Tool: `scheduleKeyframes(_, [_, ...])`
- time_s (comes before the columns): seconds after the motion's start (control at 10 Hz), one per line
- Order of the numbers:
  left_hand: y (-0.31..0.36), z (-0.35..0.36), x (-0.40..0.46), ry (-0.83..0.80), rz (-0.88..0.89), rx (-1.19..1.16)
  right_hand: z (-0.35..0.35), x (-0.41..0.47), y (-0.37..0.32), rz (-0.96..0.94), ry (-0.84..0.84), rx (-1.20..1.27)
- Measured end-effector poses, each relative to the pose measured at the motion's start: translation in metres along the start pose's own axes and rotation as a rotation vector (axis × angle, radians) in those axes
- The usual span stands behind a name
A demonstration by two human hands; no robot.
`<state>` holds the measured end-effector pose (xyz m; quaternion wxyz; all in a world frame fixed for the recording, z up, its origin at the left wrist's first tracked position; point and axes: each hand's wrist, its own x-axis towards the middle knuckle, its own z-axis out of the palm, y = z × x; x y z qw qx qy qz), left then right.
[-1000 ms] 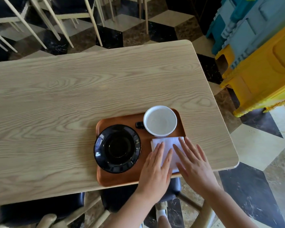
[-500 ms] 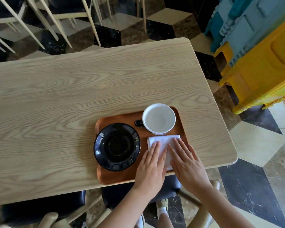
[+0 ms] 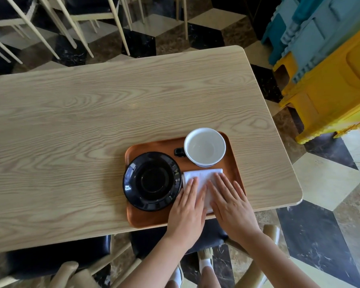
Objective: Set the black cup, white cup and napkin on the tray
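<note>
Both hands have slid a bit toward the person along the napkin since the earlier frame, so more white cloth shows past the fingertips; cups and tray look unmoved.

Head view:
- Tray [image 3: 154,145]: copper-brown, rounded corners, sits at the near right end of the table, its near edge close to the table edge.
- On tray, left: black cup [image 3: 152,180], seen from straight above as a glossy black disc with a darker centre; can't separate cup from saucer at this angle. Its left rim overhangs the tray edge.
- On tray, far right: white cup [image 3: 204,146], upright, looks empty, dark handle pointing left.
- On tray, near right: napkin [image 3: 200,176], white, folded, lying flat just in front of the white cup and beside the black cup.
- Left hand [image 3: 188,213]: flat, fingers straight and together, palm down on the napkin's left part. Gripping nothing.
- Right hand [image 3: 233,206]: flat, fingers slightly spread, palm down on the napkin's right part and tray. Gripping nothing.
- Table [image 3: 92,113]: light wood grain, otherwise bare.
- Room: black/cream/brown geometric tile floor [image 3: 320,231], pale chair legs [image 3: 121,28] beyond the table, stacked yellow and blue plastic crates [image 3: 330,84] at right, dark-seated chairs under the near edge.
</note>
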<state>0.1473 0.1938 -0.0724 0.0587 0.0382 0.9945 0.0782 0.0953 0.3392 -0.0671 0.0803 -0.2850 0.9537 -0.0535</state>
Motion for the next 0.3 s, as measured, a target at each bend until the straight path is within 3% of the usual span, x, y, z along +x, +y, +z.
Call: scheduleKeyframes(0.3, [0.002, -0.032, 0.004, -0.051, 0.011, 0.044, -0.036, 0.010, -0.003, 0.033, 0.027, 0.045])
